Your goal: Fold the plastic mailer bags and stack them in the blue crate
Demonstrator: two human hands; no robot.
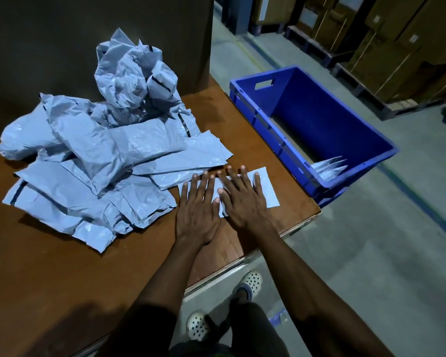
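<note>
A folded grey mailer bag (268,188) lies flat near the right corner of the brown table (62,274). My left hand (197,210) and my right hand (242,199) press down on it side by side, fingers straight and spread. A big heap of crumpled grey mailer bags (103,155) covers the table to the left of my hands. The blue crate (327,140) stands off the table's right side, and several folded bags (330,167) lie in its near corner.
A dark wall panel (88,34) rises behind the heap. The table's right edge runs close to the crate. Cardboard boxes on pallets (386,47) line the far right, beyond grey concrete floor. My feet in white clogs (251,282) stand below the table's front edge.
</note>
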